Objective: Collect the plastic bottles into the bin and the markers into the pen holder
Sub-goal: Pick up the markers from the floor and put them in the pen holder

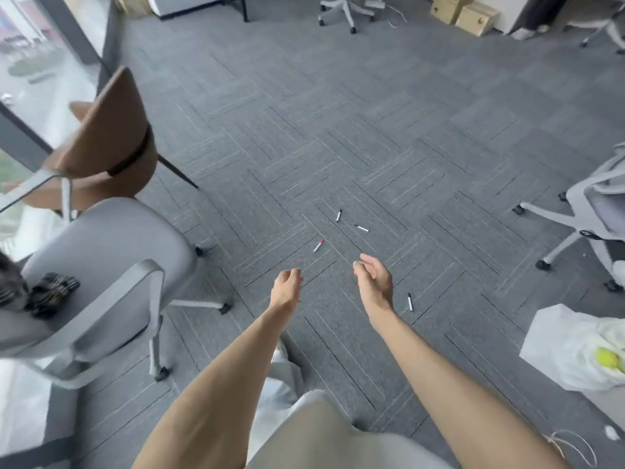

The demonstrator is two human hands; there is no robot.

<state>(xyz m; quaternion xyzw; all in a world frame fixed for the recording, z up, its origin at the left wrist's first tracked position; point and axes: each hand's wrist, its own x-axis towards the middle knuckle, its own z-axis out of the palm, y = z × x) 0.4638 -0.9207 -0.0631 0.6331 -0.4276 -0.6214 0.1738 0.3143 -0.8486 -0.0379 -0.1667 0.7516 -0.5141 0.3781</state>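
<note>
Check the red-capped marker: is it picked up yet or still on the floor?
On the floor. The red-capped marker lies flat on the carpet, ahead of the left hand and right hand, which are both empty.

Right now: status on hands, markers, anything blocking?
Left hand and right hand both empty, open, above the carpet. Four markers loose on it: red-capped marker nearest. No bottles, bin or holder in view. Nothing blocking.

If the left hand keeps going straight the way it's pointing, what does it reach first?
Most likely the red-capped marker, lying on the carpet just ahead of the left hand. Nothing shows between them, though one view leaves height above the floor unclear.
</note>
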